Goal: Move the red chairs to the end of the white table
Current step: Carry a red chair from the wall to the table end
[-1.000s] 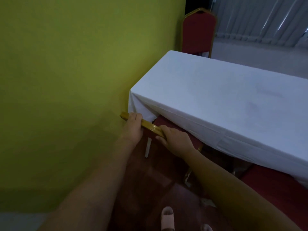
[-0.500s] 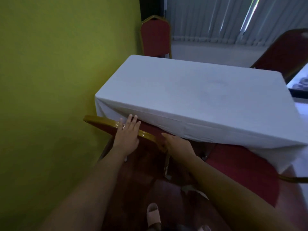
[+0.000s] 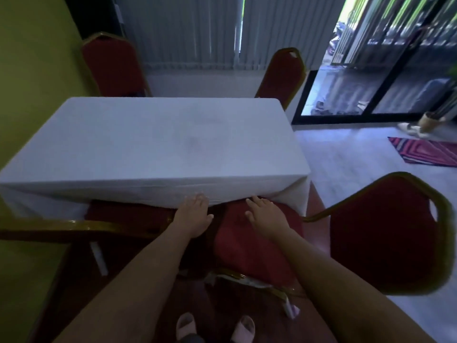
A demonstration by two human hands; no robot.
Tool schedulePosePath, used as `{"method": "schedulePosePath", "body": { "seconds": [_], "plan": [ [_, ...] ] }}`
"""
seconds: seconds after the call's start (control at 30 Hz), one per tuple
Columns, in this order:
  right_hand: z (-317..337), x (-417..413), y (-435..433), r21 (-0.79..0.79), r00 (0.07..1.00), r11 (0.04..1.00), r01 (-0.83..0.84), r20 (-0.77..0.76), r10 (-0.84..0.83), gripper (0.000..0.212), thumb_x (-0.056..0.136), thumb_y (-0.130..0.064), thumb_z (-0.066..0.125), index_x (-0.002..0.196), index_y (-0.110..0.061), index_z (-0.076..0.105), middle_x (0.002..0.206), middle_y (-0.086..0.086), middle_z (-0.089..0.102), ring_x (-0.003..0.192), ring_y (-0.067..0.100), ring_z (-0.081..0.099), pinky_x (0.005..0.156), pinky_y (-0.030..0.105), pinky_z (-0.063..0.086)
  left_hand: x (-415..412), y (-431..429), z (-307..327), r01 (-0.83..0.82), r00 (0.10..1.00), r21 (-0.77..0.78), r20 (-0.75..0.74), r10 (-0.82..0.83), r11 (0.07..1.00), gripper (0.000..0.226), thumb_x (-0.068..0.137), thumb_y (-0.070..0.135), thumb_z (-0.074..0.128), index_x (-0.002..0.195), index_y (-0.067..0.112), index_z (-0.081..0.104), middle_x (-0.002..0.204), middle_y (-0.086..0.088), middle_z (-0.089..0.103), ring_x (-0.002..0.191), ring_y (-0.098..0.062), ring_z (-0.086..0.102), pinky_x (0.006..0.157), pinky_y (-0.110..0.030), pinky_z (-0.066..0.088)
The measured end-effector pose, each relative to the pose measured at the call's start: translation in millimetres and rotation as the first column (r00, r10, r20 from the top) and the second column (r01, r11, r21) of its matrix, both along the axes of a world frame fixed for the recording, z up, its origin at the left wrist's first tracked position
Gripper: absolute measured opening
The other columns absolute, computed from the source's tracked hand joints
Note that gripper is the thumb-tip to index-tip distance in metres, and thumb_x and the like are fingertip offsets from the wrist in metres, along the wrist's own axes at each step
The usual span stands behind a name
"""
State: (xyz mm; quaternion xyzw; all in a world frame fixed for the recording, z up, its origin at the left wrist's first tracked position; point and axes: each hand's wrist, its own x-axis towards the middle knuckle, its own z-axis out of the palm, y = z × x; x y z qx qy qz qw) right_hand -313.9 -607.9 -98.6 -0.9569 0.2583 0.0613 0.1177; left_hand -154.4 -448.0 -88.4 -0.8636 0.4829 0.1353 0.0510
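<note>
Head view shows both hands, left hand (image 3: pixel 195 214) and right hand (image 3: pixel 265 216), open and flat on two red padded gold-framed chairs (image 3: pixel 249 246) tucked at the white-clothed table (image 3: pixel 158 144) near edge, directly ahead.

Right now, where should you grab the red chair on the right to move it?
Probably the gold frame at the top of the right chair's backrest, reached from the right side. Its back leans away from the white table, so that rim is exposed, and the cut-out handle hole there offers a grip.
</note>
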Motion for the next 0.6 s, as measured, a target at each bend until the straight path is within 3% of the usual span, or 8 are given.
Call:
{"method": "schedulePosePath", "body": {
  "seconds": [0.13, 0.3, 0.6],
  "plan": [
    [7, -40, -35, -0.047, 0.992, 0.992, 0.121, -0.01, -0.122, 0.053, 0.101, -0.037, 0.034, 0.149, -0.015, 0.031, 0.158, 0.008, 0.024, 0.142, 0.027, 0.027, 0.115, 0.045, 0.022, -28, -49, 4, 0.115, 0.99, -0.012, -0.075, -0.116, 0.993, 0.065, 0.102, 0.041, 0.031, 0.151, 0.005, 0.011, 0.16, -0.015, 0.005, 0.148, -0.026, 0.003, 0.12, -0.043, 0.002],
    [19, -87, -62, -0.071, 0.959, 0.957, 0.282, -0.006, -0.283, 0.052, 0.1, -0.037, 0.036, 0.148, -0.017, 0.031, 0.158, 0.009, 0.024, 0.143, 0.029, 0.026, 0.114, 0.046, 0.02, -60, -102, -1, 0.262, 0.964, -0.023, -0.041, -0.263, 0.965, 0.065, 0.101, 0.044, 0.032, 0.151, 0.008, 0.013, 0.16, -0.013, 0.011, 0.147, -0.027, 0.008, 0.118, -0.043, 0.007],
    [30, -176, -90, -0.125, 0.863, 0.857, 0.499, -0.019, -0.505, 0.053, 0.102, -0.038, 0.029, 0.151, -0.019, 0.025, 0.161, 0.002, 0.017, 0.146, 0.025, 0.019, 0.116, 0.045, 0.014, -140, -167, -19, 0.478, 0.876, -0.004, -0.07, -0.477, 0.878, 0.066, 0.101, 0.045, 0.03, 0.153, 0.008, 0.009, 0.161, -0.012, 0.005, 0.148, -0.025, 0.005, 0.119, -0.043, 0.006]
  ]
}}
